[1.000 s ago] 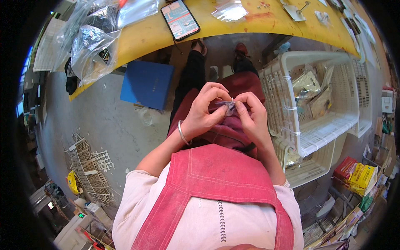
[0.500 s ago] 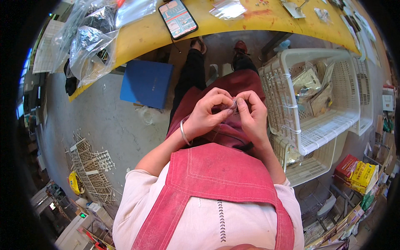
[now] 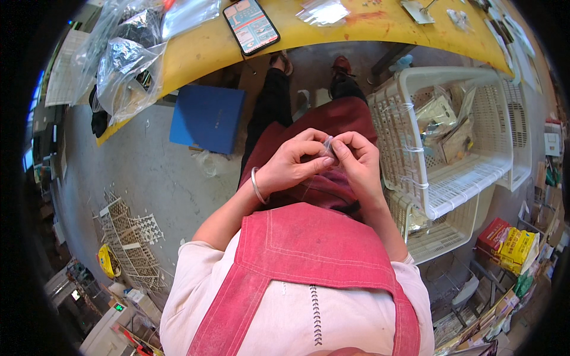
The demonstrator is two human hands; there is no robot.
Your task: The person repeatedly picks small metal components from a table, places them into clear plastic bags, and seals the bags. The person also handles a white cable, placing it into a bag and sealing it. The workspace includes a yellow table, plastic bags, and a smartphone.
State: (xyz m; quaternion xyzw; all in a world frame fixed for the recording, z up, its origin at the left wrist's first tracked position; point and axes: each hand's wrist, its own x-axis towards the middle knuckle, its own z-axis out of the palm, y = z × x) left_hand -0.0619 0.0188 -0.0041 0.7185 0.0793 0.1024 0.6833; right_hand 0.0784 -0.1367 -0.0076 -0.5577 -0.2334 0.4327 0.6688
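Note:
Above the dark red apron (image 3: 270,142) over my lap, both hands meet at the fingertips. Between them is a small piece of clear, crinkled plastic (image 3: 328,143), possibly a little bag; anything inside is too small to make out. My left hand (image 3: 290,165), with a silver bangle at its wrist, is closed in a pinch on the plastic's left side. Thumb and forefinger of my right hand (image 3: 361,159) pinch it from the right. Part of the plastic is hidden behind the fingers.
A yellow-covered table (image 3: 356,34) lies ahead, bearing a phone (image 3: 252,26), clear plastic bags (image 3: 323,12) and a bulky bag (image 3: 127,71). Stacked white plastic baskets (image 3: 415,151) stand close on my right. A blue box (image 3: 208,118) sits left of my legs, with lattice sheets (image 3: 127,237) on the floor.
Both hands have shifted slightly left, and the fingertips have changed position a little. More of the clear plastic shows between them now.

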